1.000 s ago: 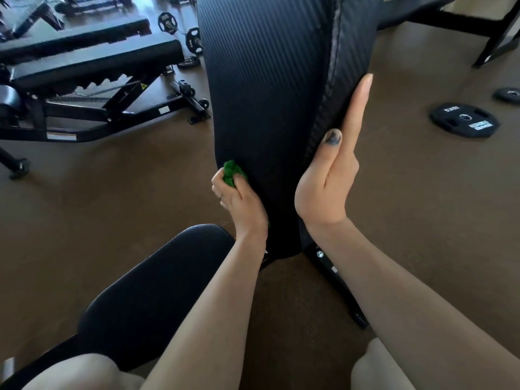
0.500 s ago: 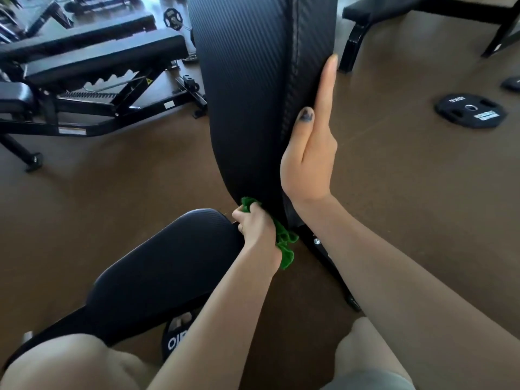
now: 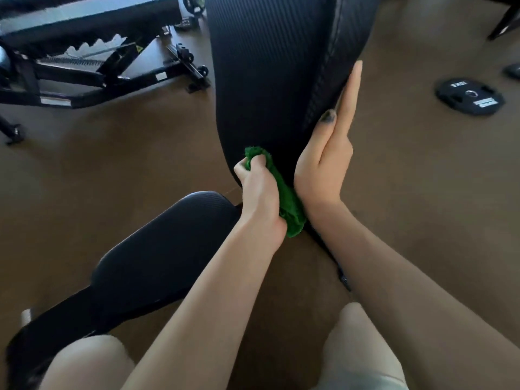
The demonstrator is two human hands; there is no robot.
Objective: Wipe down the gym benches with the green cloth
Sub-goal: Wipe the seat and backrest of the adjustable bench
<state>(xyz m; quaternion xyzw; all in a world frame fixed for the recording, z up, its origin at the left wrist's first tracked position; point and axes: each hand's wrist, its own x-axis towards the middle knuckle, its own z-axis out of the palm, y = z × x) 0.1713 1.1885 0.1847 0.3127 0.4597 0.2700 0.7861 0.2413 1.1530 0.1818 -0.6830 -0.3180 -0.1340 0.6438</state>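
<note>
Since half-second ago: green cloth (image 3: 284, 192) shifted slightly up lower end of raised bench backrest (image 3: 270, 66). Left hand (image 3: 260, 190) fisted round cloth; right hand (image 3: 327, 153) flat, fingers straight, bracing pad edge. Cloth: soft, light, bunches easily; hold wadded. Pad: firm, ribbed.

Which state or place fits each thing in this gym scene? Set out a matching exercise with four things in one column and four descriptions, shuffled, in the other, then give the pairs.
Column 1
1. green cloth
2. right hand
3. weight plate
4. seat pad

Column 2
A. lying flat on the brown floor, right of the bench
B. bunched in the left hand at the bottom of the raised back pad
C. fingers straight, flat against the back pad's edge
D. below the back pad, lower left

Pairs: 1-B, 2-C, 3-A, 4-D
</note>
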